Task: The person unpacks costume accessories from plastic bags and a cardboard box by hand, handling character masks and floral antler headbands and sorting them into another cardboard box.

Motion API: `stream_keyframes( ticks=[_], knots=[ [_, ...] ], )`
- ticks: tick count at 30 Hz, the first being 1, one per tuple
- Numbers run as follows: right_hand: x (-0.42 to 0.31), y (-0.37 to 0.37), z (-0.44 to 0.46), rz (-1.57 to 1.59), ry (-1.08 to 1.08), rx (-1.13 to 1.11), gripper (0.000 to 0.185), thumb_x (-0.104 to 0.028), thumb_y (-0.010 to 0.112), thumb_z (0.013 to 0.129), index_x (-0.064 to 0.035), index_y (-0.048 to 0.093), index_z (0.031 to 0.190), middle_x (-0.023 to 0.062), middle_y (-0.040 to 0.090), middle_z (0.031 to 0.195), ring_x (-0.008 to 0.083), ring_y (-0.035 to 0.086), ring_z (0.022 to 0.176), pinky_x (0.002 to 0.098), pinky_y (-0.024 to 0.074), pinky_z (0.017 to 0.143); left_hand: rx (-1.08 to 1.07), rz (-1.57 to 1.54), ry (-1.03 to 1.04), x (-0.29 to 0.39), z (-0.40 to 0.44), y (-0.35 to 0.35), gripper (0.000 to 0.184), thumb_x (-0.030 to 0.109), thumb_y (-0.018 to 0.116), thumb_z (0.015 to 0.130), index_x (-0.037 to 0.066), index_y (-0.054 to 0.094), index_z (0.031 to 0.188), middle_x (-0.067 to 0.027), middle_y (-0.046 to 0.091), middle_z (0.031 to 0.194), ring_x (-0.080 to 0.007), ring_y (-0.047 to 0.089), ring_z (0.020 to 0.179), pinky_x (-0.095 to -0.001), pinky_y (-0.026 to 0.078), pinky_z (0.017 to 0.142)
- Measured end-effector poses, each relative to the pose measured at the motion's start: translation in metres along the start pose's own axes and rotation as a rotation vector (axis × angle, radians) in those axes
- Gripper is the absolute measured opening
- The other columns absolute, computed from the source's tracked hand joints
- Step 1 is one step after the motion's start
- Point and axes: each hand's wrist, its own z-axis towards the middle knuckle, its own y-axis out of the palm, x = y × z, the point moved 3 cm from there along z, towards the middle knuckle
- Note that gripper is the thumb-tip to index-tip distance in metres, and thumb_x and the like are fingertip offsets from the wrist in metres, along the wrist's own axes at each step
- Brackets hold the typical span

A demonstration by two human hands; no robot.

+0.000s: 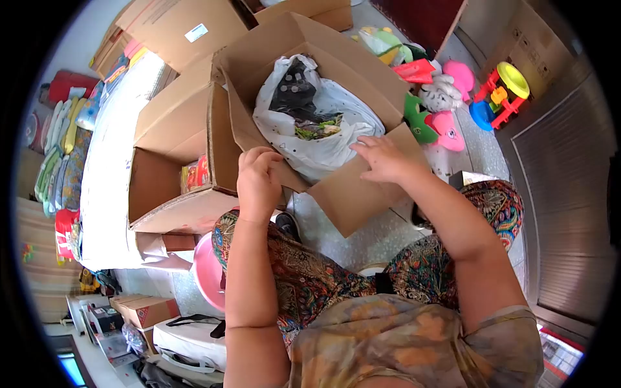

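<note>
A large open cardboard box (259, 55) stands in front of me. Inside it sits a white plastic bag (362, 119), its mouth spread around a black plastic bag (294, 90) and some greenish, wrapped contents (319, 128) that I cannot make out. My left hand (259, 181) is closed at the box's near left corner, its fingers curled over the edge of a flap. Over the near right flap (359, 197) reaches my right hand (388, 158), fingers spread and tips touching the white bag, thumb apart.
A second open box (171, 129) with red packets (194, 173) adjoins on the left, beside a white-topped surface (116, 174). Plush toys (440, 97) and a colourful plastic toy (501, 97) lie right. A pink basin (208, 271) is by my left leg.
</note>
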Motion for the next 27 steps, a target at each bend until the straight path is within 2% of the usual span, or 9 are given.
stream_keyframes(
  ticks=[1,2,4,7,10,19,23,24,27],
  knots=[
    [-0.002,0.005,0.011,-0.217,-0.022,-0.035,0.046,-0.026,0.066,0.060,-0.0086,0.053,0.102,0.0130,0.053,0.101,0.0283,0.046,0.101,0.0451,0.0272,0.092,0.015,0.003,-0.004,-0.002,0.000,-0.002,0.018,-0.006,0.048,0.062,0.003,0.058,0.074,-0.0082,0.055,0.084,-0.0274,0.049,0.084,-0.0334,0.042,0.073],
    [0.000,0.005,0.019,-0.225,-0.034,-0.034,0.046,-0.026,0.066,0.060,-0.0086,0.053,0.102,0.0130,0.053,0.101,0.0283,0.046,0.101,0.0451,0.0272,0.092,0.011,-0.014,0.004,-0.002,-0.001,-0.003,0.017,-0.005,0.048,0.062,0.003,0.058,0.073,-0.0082,0.055,0.084,-0.0274,0.049,0.084,-0.0336,0.042,0.073],
    [0.007,0.014,0.025,-0.286,0.171,-0.533,0.050,-0.035,0.069,0.055,-0.0094,0.055,0.097,0.0118,0.054,0.100,0.0267,0.047,0.101,0.0480,0.0236,0.093,-0.003,-0.028,0.007,-0.001,-0.002,-0.004,0.017,-0.005,0.048,0.062,0.003,0.058,0.073,-0.0083,0.056,0.083,-0.0270,0.050,0.084,-0.0338,0.043,0.072],
    [0.010,0.010,0.020,-0.249,0.069,-0.459,0.049,-0.040,0.068,0.055,-0.0089,0.056,0.091,0.0106,0.054,0.098,0.0264,0.049,0.098,0.0447,0.0294,0.089,-0.005,-0.023,0.011,-0.001,-0.002,-0.004,0.018,-0.005,0.047,0.062,0.003,0.058,0.073,-0.0084,0.056,0.084,-0.0269,0.050,0.083,-0.0336,0.043,0.072],
    [0.006,0.012,0.010,-0.172,0.113,-0.511,0.048,-0.042,0.067,0.056,-0.0093,0.057,0.089,0.0093,0.055,0.094,0.0265,0.049,0.096,0.0421,0.0339,0.084,-0.035,-0.042,0.001,0.005,-0.003,-0.009,0.020,-0.008,0.046,0.062,0.001,0.057,0.075,-0.0102,0.056,0.085,-0.0276,0.050,0.083,-0.0328,0.042,0.072],
    [-0.044,0.019,-0.052,-0.158,0.065,-0.404,0.045,-0.039,0.063,0.064,-0.0037,0.055,0.090,0.0114,0.054,0.093,0.0269,0.050,0.091,0.0372,0.0372,0.078,-0.191,-0.079,-0.032,0.007,-0.028,-0.035,0.023,-0.004,0.047,0.061,0.002,0.059,0.080,-0.0110,0.056,0.086,-0.0278,0.051,0.083,-0.0344,0.042,0.074],
    [-0.060,0.019,-0.070,-0.134,0.112,-0.457,0.041,-0.038,0.061,0.067,-0.0037,0.055,0.087,0.0112,0.056,0.090,0.0271,0.051,0.087,0.0377,0.0379,0.076,-0.243,-0.136,-0.169,0.004,-0.040,-0.048,0.019,-0.002,0.048,0.069,0.000,0.059,0.085,-0.0118,0.060,0.082,-0.0245,0.055,0.078,-0.0329,0.037,0.085],
    [-0.063,0.020,-0.075,-0.118,0.117,-0.458,0.040,-0.039,0.059,0.068,-0.0036,0.055,0.086,0.0111,0.056,0.088,0.0272,0.052,0.086,0.0380,0.0384,0.075,-0.278,-0.018,-0.172,0.005,-0.040,-0.052,0.017,0.006,0.051,0.074,0.002,0.058,0.088,-0.0121,0.061,0.073,-0.0241,0.058,0.068,-0.0358,0.030,0.094],
    [-0.071,0.021,-0.085,-0.115,0.182,-0.573,0.038,-0.041,0.055,0.071,-0.0058,0.057,0.086,0.0097,0.056,0.089,0.0254,0.050,0.089,0.0389,0.0364,0.078,-0.344,0.196,-0.296,0.001,-0.037,-0.056,0.018,0.012,0.053,0.075,0.003,0.058,0.090,-0.0109,0.060,0.064,-0.0245,0.058,0.061,-0.0384,0.024,0.098]
  ],
)
